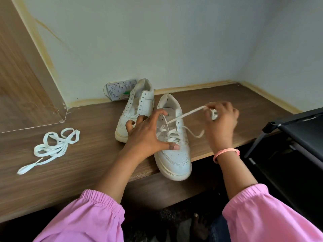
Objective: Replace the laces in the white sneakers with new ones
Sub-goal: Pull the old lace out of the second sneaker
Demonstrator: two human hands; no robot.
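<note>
Against a pale wall, the wooden counter (pixel 87 163) carries two white sneakers, and the left hand (pixel 148 135), fingers spread, steadies the near sneaker (pixel 174 154) while the right hand (pixel 221 119) pinches its lace (pixel 185 114) taut, apparently mid-lacing or unlacing; next comes drawing it through an eyelet, with the far sneaker (pixel 138 109) laceless and a loose lace (pixel 54 145) lying well apart.

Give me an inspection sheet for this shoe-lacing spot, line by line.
Surface: brown wood-grain shelf.
Job's things: near sneaker, partly laced, toe overhanging the shelf edge; far sneaker, eyelets empty; loose lace piled at left.
Clutter: patterned packet against the wall.
Hands: left hand rests spread on the near sneaker; right hand pinches the threaded lace, pulled taut.
Cables: nothing seen.
Surroundings: pale wall, wood panel at left, black rack at right.
</note>
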